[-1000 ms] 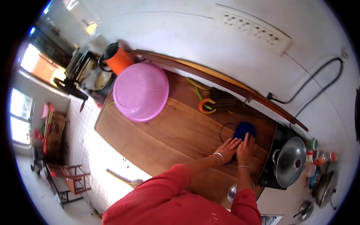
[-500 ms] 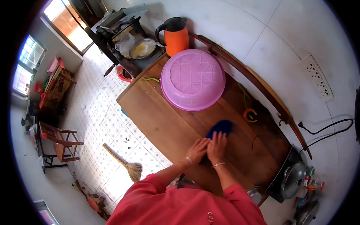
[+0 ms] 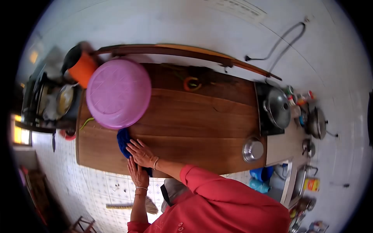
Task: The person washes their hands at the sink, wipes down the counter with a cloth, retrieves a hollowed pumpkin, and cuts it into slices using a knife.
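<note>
A dark blue cloth (image 3: 123, 140) lies on the wooden table (image 3: 186, 143), just below the upturned pink basin (image 3: 118, 93). My right hand (image 3: 140, 153) presses flat on the cloth, fingers spread and pointing up-left. Close beside it, my left hand (image 3: 138, 176) has its fingers stretched out at the cloth's lower part, near the table's front edge. Part of the cloth hangs below the hands at that edge. Both hands are open, palms down, with a bracelet at each wrist.
An orange jug (image 3: 83, 70) stands behind the basin. Along the wall side lies an orange ring-shaped piece (image 3: 192, 84). A metal bowl (image 3: 253, 150) sits at the right, near a lidded pan (image 3: 278, 108) on a black stove. A broom (image 3: 150, 206) lies on the floor.
Both hands have slid the blue cloth leftward across the table, from near the stove side to the front edge below the basin. The view has swung too.
</note>
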A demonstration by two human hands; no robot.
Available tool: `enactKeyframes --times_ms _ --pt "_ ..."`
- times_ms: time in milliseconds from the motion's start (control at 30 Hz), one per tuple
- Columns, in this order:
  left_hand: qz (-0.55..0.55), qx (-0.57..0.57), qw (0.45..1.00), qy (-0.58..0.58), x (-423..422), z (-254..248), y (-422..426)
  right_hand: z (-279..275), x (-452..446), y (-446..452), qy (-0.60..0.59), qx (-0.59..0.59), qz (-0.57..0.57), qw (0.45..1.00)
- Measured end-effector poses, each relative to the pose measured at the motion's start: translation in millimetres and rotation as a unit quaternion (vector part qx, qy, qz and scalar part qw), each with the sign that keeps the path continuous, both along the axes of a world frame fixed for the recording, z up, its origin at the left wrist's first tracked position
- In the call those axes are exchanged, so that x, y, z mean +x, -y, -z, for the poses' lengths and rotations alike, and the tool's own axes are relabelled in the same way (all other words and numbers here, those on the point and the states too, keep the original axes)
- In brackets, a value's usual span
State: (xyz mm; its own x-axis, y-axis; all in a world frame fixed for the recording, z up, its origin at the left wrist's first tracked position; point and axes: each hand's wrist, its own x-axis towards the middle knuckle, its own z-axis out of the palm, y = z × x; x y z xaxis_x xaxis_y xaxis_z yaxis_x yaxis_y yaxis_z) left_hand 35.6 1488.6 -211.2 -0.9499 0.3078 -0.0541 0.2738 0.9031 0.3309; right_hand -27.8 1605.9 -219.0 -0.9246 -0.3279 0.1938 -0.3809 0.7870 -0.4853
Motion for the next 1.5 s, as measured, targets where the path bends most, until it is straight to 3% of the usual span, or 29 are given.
enactKeyframes --times_ms 300,400,567,667,733,900,1167,1500 --pt "0.247 0.038 0.968 -0.008 -32 2 -229 -22 39 -248 0.016 0.094 0.276 0.956" --pt "0.267 0.057 0.962 -0.003 -13 -2 -308 -17 65 -320 0.009 0.097 0.341 0.935" --pt "0.338 0.031 0.940 -0.041 76 8 -362 -29 171 -373 0.027 0.097 0.384 0.918" --pt "0.381 0.014 0.924 -0.013 135 -8 -378 -32 236 -385 0.049 0.101 0.389 0.914" --pt "0.395 0.023 0.915 0.079 164 -40 -394 -32 269 -396 0.061 0.096 0.386 0.916" --pt "0.427 0.000 0.904 0.031 200 -11 -428 -29 306 -441 0.081 0.105 0.379 0.916" --pt "0.470 0.052 0.881 0.016 155 -10 -485 -15 279 -490 0.065 0.096 0.459 0.881" --pt "0.419 0.059 0.905 -0.052 2 0 -536 -3 117 -543 0.001 0.097 0.473 0.876"
